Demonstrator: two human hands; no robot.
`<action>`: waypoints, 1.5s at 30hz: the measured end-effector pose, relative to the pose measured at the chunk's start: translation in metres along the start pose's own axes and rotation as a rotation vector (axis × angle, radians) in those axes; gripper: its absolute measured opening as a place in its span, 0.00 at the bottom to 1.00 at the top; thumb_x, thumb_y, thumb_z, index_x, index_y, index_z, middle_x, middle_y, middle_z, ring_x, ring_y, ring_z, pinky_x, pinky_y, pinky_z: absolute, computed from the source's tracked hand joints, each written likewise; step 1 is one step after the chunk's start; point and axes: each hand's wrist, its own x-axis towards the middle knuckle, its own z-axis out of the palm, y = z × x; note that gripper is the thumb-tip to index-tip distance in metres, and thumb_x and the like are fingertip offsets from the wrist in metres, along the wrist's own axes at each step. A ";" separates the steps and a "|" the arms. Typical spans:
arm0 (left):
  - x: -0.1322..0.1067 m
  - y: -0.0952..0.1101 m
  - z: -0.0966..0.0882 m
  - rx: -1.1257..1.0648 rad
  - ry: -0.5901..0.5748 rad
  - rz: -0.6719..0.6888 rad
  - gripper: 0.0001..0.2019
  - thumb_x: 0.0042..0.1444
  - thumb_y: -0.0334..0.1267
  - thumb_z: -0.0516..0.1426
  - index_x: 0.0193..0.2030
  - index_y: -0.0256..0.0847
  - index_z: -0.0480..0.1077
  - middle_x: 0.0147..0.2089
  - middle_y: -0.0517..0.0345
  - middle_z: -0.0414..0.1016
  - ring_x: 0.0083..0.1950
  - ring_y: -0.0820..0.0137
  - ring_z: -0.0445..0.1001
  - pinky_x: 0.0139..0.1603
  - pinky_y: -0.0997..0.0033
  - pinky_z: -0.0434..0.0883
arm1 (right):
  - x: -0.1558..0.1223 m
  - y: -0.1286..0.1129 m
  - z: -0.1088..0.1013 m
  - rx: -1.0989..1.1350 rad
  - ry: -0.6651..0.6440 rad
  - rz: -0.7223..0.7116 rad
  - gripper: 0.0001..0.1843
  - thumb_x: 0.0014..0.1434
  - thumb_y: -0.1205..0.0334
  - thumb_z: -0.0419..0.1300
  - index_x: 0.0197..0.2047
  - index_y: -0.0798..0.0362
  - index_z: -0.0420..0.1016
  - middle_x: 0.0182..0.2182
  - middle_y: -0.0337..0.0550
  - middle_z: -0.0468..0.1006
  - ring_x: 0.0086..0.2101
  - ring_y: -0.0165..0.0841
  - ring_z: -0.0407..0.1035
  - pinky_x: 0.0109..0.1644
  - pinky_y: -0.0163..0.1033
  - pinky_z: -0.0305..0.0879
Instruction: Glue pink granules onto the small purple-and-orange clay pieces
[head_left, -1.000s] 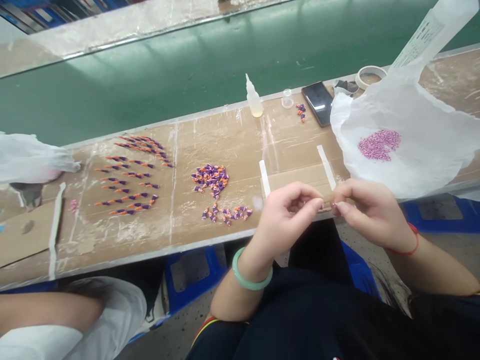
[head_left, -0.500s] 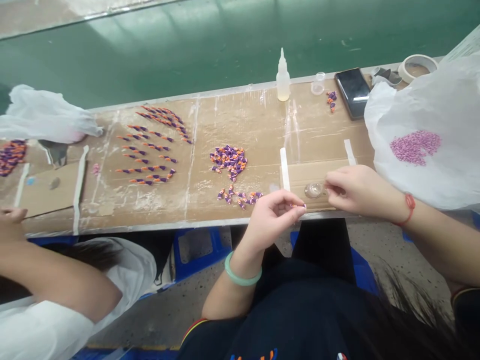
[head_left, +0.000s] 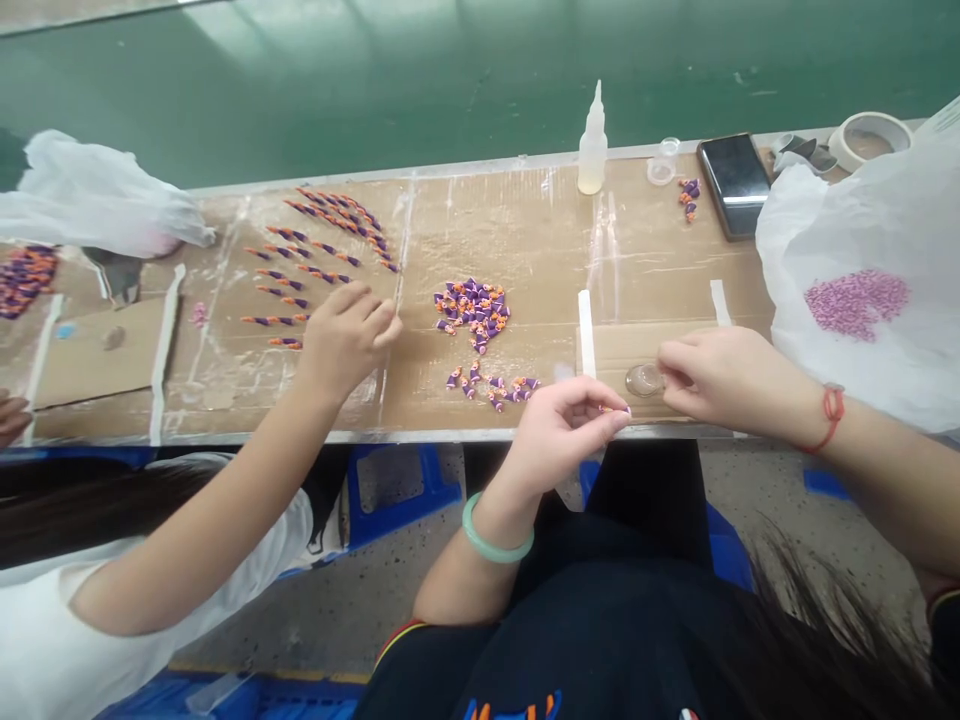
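Observation:
My left hand [head_left: 566, 432] is closed in a pinch on a small purple and orange figurine [head_left: 616, 409], mostly covered by the fingers. To its right, the fingers of my right hand [head_left: 724, 378] are pinched together just above the cardboard; whatever is between them is too small to make out. Right beside those fingertips lies a small round clear dish [head_left: 643, 379]. A pile of similar purple and orange figurines [head_left: 474, 308] sits left of my hands, with a looser group [head_left: 496, 386] closer to the table edge.
A white plastic bag [head_left: 795, 235] bears tiny pink pieces [head_left: 856, 303] at right. Behind stand a dropper bottle [head_left: 592, 160], clear cap [head_left: 662, 165], phone [head_left: 735, 185] and tape roll [head_left: 870, 140]. A co-worker's hand [head_left: 349, 335] reaches over rows of figurines [head_left: 289, 250].
The co-worker's arm has swung in over the rows of figurines at left. My right fingers are slightly closer to the clear dish; my left hand keeps its pinch. The view has shifted a little.

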 end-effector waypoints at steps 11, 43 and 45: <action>0.001 0.007 0.011 -0.165 0.046 0.123 0.08 0.52 0.37 0.71 0.35 0.37 0.79 0.33 0.55 0.82 0.30 0.75 0.78 0.32 0.77 0.78 | -0.011 -0.010 -0.025 0.486 0.100 0.103 0.09 0.59 0.65 0.55 0.27 0.52 0.68 0.23 0.40 0.74 0.25 0.30 0.67 0.31 0.35 0.60; -0.002 0.019 0.037 -0.073 0.035 0.406 0.05 0.54 0.32 0.69 0.37 0.43 0.82 0.37 0.56 0.84 0.38 0.71 0.82 0.38 0.73 0.80 | -0.025 -0.034 -0.044 0.845 0.208 0.108 0.10 0.56 0.75 0.57 0.28 0.52 0.72 0.30 0.37 0.82 0.27 0.26 0.73 0.31 0.30 0.66; -0.002 0.018 0.037 -0.050 0.056 0.414 0.04 0.54 0.33 0.69 0.37 0.43 0.82 0.37 0.55 0.84 0.37 0.70 0.82 0.38 0.73 0.80 | -0.025 -0.034 -0.044 0.831 0.208 0.106 0.09 0.57 0.74 0.58 0.29 0.52 0.73 0.30 0.37 0.82 0.28 0.27 0.73 0.30 0.30 0.67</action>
